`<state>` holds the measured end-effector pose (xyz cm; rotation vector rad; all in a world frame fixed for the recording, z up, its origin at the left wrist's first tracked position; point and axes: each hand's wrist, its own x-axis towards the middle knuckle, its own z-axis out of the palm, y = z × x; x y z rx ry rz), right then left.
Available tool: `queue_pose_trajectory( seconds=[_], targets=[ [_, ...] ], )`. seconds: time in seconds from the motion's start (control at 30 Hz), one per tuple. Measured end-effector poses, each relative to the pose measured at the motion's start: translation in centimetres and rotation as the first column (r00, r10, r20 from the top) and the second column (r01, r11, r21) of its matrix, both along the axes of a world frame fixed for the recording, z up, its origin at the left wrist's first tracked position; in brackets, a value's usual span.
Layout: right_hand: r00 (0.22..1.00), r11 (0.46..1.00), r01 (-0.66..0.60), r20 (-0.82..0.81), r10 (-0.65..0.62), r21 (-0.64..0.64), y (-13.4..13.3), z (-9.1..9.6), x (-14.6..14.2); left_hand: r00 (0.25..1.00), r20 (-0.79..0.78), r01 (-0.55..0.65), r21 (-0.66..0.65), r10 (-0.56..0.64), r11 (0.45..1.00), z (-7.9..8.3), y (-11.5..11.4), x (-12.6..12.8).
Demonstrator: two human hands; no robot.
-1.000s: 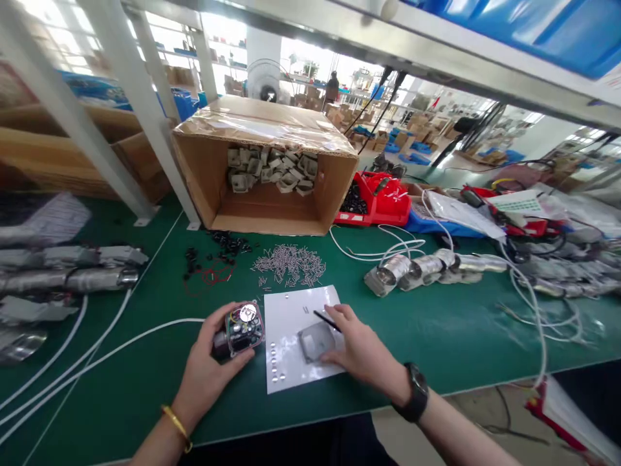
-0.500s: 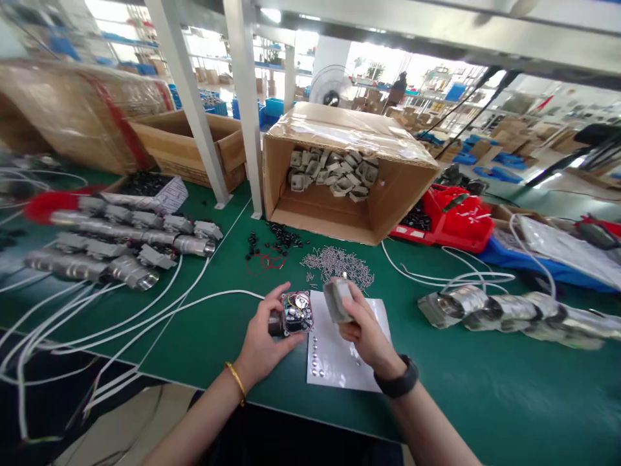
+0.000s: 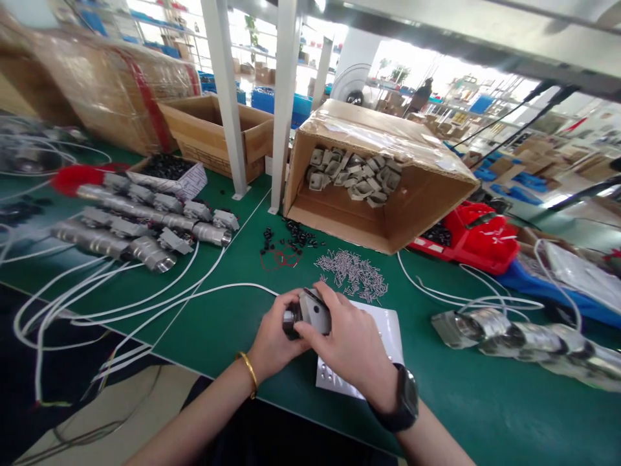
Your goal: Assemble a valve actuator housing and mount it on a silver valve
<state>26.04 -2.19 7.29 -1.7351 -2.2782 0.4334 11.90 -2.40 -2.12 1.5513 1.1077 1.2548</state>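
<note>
Grey cover (image 3: 317, 315) is lying against the dark housing (image 3: 290, 317), both being held over the green bench (image 3: 223, 333), just left of the white sheet (image 3: 391, 331); can't tell if the cover is fully seated. Left hand (image 3: 274, 336) is gripping the housing, fingers curling round it, thumb partly hidden. Right hand (image 3: 356, 340) is gripping the cover, thumb along the near side, index on the far side, gap only cover-wide; remaining fingers are bunching together, tips hidden. White cable (image 3: 242, 285) is running in from the left to behind the left hand. Beyond, screws (image 3: 354, 270) are lying in a pile, black parts (image 3: 298, 233) and red wires (image 3: 281, 257) beside it. Farther back, carton (image 3: 431, 194) is holding more grey covers (image 3: 359, 176); red bin (image 3: 492, 243) is standing to its right.
</note>
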Motion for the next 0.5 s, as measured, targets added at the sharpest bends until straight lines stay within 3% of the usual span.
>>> queue_pose_trajectory(
  seconds=[0.13,0.2,0.27,0.33,0.4,0.5],
  targets=[
    [0.994,1.000,0.021,0.104,-0.022,0.014,-0.7,0.0,-0.6,0.994,0.080,0.068,0.001,-0.068,0.998,-0.4,0.0,-0.2],
    [0.996,1.000,0.019,0.090,-0.020,0.006,-1.1,-0.2,-0.4,0.994,0.039,0.097,0.042,-0.099,0.994,-0.5,0.1,-0.3],
    [0.999,0.999,0.033,-0.031,-0.033,0.000,-1.5,-0.9,0.2,0.992,-0.050,0.119,0.116,-0.114,0.986,-0.4,0.1,-0.5],
    [0.963,0.992,0.122,-0.239,-0.128,-0.040,-2.0,-2.1,0.9,0.986,-0.127,0.130,0.160,-0.110,0.979,-0.3,0.1,-0.6],
    [0.850,0.969,0.181,-0.469,-0.239,-0.166,-2.5,-3.5,1.4,0.984,-0.147,0.124,0.156,-0.101,0.980,0.1,-0.1,-0.7],
    [0.556,0.933,0.067,-0.763,-0.330,-0.354,-3.3,-5.2,1.2,0.984,-0.071,0.170,0.109,-0.163,0.979,1.0,-0.1,-0.9]
  ],
)
